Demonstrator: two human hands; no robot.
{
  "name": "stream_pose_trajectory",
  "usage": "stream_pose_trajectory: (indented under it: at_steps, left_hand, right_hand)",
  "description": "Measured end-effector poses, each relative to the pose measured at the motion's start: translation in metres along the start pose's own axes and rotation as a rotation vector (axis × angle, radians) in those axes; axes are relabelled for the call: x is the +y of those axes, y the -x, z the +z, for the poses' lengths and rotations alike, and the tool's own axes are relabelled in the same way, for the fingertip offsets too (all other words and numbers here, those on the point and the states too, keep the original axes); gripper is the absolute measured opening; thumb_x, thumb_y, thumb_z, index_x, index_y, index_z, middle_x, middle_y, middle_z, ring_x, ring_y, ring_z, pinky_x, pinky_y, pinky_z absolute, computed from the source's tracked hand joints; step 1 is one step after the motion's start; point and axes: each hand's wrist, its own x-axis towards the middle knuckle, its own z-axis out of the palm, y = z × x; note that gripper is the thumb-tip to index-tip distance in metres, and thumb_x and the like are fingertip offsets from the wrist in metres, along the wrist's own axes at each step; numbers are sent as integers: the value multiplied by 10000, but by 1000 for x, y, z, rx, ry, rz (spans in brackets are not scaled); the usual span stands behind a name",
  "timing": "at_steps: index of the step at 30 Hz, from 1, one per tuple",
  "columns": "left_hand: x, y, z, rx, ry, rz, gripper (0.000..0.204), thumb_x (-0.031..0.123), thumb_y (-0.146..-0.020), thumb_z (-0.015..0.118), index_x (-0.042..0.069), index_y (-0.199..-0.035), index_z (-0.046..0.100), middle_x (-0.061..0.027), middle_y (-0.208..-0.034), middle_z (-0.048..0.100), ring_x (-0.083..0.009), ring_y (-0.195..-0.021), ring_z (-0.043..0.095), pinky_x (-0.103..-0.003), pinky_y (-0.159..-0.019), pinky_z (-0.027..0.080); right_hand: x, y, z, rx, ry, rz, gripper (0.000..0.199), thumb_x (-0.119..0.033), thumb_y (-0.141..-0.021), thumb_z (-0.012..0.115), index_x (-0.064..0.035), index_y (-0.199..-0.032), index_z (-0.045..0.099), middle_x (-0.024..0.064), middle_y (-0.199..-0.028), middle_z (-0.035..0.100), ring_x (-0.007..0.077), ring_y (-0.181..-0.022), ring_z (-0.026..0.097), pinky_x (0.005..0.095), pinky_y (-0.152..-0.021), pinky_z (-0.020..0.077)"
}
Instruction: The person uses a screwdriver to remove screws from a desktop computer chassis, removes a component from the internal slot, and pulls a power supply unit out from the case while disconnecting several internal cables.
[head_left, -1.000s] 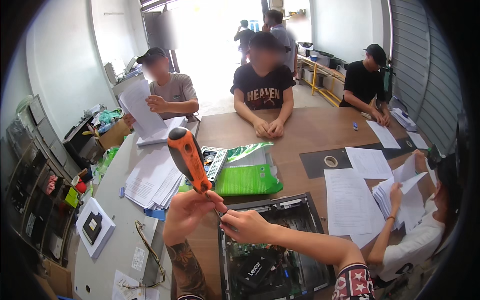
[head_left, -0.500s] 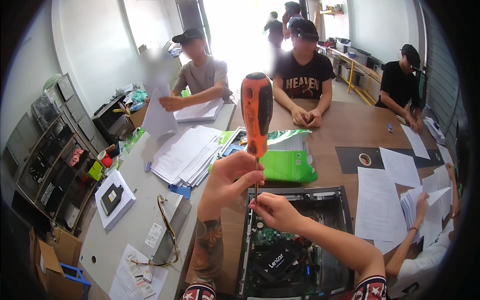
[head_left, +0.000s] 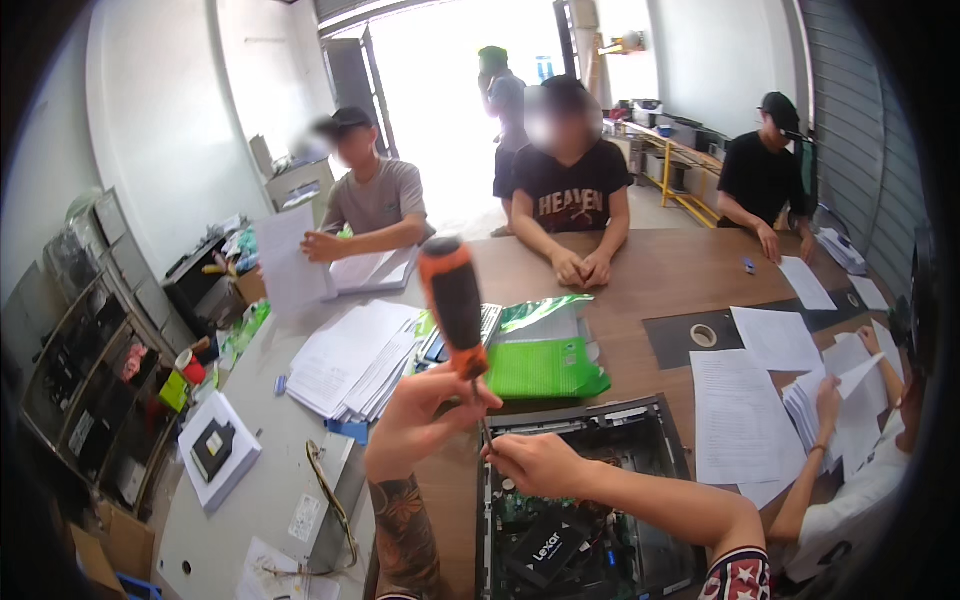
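Note:
An orange and black screwdriver (head_left: 455, 300) stands nearly upright, handle on top, leaning slightly left. My left hand (head_left: 420, 420) is closed around its shaft just below the handle. The fingers of my right hand (head_left: 540, 464) pinch the lower end of the shaft; whether a small screw is there too, I cannot make out. Below both hands lies an open black computer case (head_left: 660, 450), partly covered by my right forearm. Inside it are a green circuit board and a flat black drive (head_left: 547, 550).
Left of the case sit a silver power supply (head_left: 325, 500) with cables and a stack of papers (head_left: 345, 355). A green package (head_left: 550, 370) lies behind the case. On the right are paper sheets (head_left: 735, 420), a tape roll (head_left: 703, 336) and another person's hands. More people are across the table.
The view has shifted, so most things appear lower or farther left. The screwdriver now leans left, its handle lower in view. Both hands keep their hold.

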Motion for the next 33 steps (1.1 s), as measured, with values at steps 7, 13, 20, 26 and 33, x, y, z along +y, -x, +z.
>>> stream_pose_trajectory:
  at_steps: [7, 13, 20, 26, 33]
  left_hand:
    - [-6, 1, 15, 161, 128, -117, 189, -61, -745, 775, -12, -780, 596, -45, -894, 604, -128, -862, 656, -277, -790, 541]
    - [-7, -2, 15, 163, 91, -111, 293, -77, -704, 807, -25, -962, 677, -53, -869, 643, -143, -851, 643, -306, -808, 527]
    - [-7, -9, 18, 193, 192, -204, 121, -73, -835, 682, -54, -954, 673, -81, -914, 644, -167, -880, 643, -305, -816, 523]
    - [-18, -10, 19, 249, 138, -125, 108, -50, -804, 727, -19, -865, 643, -39, -867, 653, -107, -813, 630, -261, -770, 515]
    - [-15, -12, 24, 321, 159, -85, 210, -21, -731, 814, 19, -787, 615, -16, -818, 638, -84, -786, 602, -261, -762, 511]
  right_hand:
    - [-3, 0, -13, -22, 35, 43, 157, -201, -937, 611, -65, -1015, 604, 106, -830, 649, 321, -649, 645, 403, -539, 506]
    - [-12, -5, -19, -71, -77, 115, 170, -156, -909, 639, -76, -1057, 614, 88, -808, 631, 256, -605, 641, 374, -532, 490]
    - [-11, -7, -33, -76, -149, 247, 250, -158, -894, 660, -79, -1121, 591, 59, -766, 610, 211, -604, 614, 353, -582, 493]
    - [-15, -8, -40, -125, -130, 250, 347, -170, -901, 646, -86, -1218, 534, 54, -767, 610, 205, -599, 613, 351, -568, 487]
    - [-15, -8, -41, -130, -94, 229, 363, -163, -898, 648, -88, -1233, 531, 49, -776, 607, 210, -590, 609, 356, -555, 486]
